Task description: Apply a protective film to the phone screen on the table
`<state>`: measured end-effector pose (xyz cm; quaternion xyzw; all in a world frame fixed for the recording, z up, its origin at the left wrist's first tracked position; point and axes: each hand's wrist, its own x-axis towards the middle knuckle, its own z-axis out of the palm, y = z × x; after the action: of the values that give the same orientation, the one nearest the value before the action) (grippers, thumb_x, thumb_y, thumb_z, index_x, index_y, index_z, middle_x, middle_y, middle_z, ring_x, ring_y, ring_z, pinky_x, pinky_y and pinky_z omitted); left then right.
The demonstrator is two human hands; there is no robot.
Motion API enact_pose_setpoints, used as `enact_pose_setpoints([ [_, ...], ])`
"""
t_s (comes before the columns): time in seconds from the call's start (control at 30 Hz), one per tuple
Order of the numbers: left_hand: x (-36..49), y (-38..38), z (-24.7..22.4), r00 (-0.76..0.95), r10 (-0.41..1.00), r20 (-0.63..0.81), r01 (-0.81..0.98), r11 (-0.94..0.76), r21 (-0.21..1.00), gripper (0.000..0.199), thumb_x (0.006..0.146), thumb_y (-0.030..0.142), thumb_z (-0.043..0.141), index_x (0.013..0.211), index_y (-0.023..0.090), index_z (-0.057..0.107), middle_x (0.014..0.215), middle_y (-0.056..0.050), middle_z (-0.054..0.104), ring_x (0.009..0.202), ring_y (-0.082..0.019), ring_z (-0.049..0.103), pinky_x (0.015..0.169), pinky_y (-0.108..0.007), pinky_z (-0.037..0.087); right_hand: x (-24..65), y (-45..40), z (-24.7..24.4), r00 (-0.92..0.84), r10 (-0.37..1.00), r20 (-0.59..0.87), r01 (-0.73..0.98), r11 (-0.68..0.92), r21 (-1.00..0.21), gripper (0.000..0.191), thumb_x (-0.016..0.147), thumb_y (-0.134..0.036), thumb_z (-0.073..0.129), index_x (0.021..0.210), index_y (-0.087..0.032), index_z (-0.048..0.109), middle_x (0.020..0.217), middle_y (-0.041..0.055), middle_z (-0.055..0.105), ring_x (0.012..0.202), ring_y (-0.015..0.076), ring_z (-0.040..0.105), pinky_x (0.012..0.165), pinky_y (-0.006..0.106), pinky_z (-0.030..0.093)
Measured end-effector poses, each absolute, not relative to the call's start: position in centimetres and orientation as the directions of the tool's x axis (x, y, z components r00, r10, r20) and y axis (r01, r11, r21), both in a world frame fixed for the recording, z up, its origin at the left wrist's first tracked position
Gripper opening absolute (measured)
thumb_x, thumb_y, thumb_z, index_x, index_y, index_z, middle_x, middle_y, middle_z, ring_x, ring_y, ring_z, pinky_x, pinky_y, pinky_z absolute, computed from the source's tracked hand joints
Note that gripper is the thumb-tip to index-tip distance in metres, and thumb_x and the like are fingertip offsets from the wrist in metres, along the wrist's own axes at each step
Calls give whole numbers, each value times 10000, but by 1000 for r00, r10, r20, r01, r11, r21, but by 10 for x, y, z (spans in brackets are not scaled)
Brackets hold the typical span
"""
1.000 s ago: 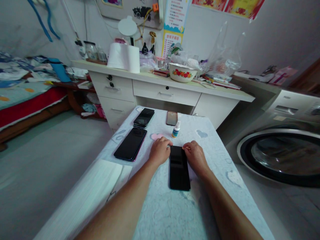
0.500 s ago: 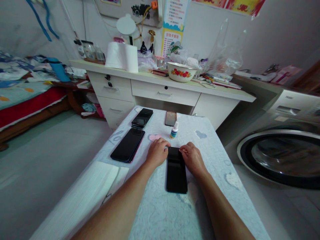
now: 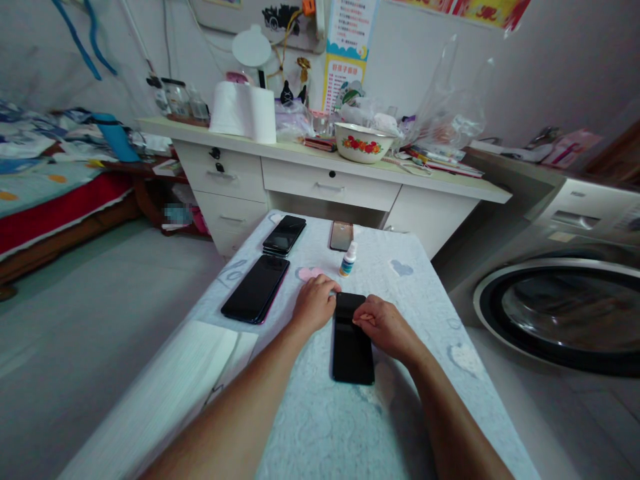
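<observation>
A black smartphone [image 3: 353,357] lies face up on the cloth-covered table in front of me. My left hand [image 3: 315,303] is closed at its upper left corner, fingertips against the edge. Over the upper right part of the screen, my right hand [image 3: 386,325] has its fingers pinched together; anything between them is too small to make out. Just beyond the phone stands a small white bottle [image 3: 348,261] with a blue and yellow label. To the left lie a larger dark phone [image 3: 256,290] with a pinkish edge and a stack of phones [image 3: 285,235].
A phone case or small phone [image 3: 342,236] with a brownish face lies at the table's far end. White paper or cloth [image 3: 200,360] covers the left edge. Behind is a white desk [image 3: 330,173] with a flowered bowl [image 3: 364,143]; a washing machine [image 3: 575,220] stands right.
My right hand has moved left and slightly down, from the phone's right edge onto its screen. The left hand and the phone stay in place.
</observation>
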<state>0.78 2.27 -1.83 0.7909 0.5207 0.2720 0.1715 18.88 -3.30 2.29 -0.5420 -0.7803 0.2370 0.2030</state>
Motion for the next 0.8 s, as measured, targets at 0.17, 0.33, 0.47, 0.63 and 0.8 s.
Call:
enact_pose_setpoints([
  [0.17, 7, 23, -19, 313, 911, 268, 726, -412, 551, 259, 768, 97, 504, 938, 209, 664, 1003, -43, 620, 1017, -194, 555, 945, -338, 420, 191, -36, 24, -401, 915, 33, 707, 332, -624, 163, 763, -58, 585, 768, -182, 691, 805, 7, 567, 710, 104, 561, 659, 214, 413],
  [0.33, 8, 23, -20, 308, 912, 271, 728, -409, 551, 250, 763, 100, 509, 927, 207, 665, 1003, -44, 624, 1024, -197, 552, 943, -337, 424, 194, -37, 22, -410, 911, 44, 675, 336, -656, 143, 762, -74, 600, 776, -186, 688, 805, 1, 572, 704, 102, 571, 660, 215, 428],
  [0.47, 8, 22, -22, 312, 910, 271, 725, -413, 551, 254, 761, 99, 512, 932, 204, 667, 1003, -46, 625, 1020, -197, 551, 939, -340, 427, 193, -37, 18, -366, 927, 88, 669, 327, -668, 138, 770, -73, 594, 778, -180, 681, 812, 4, 578, 723, 104, 577, 671, 215, 427],
  [0.63, 7, 23, -24, 306, 913, 270, 735, -406, 543, 260, 764, 102, 512, 940, 214, 668, 1006, -40, 624, 998, -186, 554, 928, -327, 427, 190, -36, 14, -290, 947, 141, 724, 314, -614, 121, 788, -95, 594, 788, -180, 679, 794, 4, 565, 719, 109, 561, 654, 216, 403],
  [0.8, 7, 23, -25, 308, 909, 282, 736, -415, 535, 260, 761, 98, 512, 932, 215, 669, 998, -39, 628, 998, -192, 553, 926, -334, 427, 188, -35, 9, -233, 950, 207, 761, 311, -570, 106, 824, -140, 585, 815, -185, 680, 799, 7, 551, 729, 119, 553, 660, 224, 399],
])
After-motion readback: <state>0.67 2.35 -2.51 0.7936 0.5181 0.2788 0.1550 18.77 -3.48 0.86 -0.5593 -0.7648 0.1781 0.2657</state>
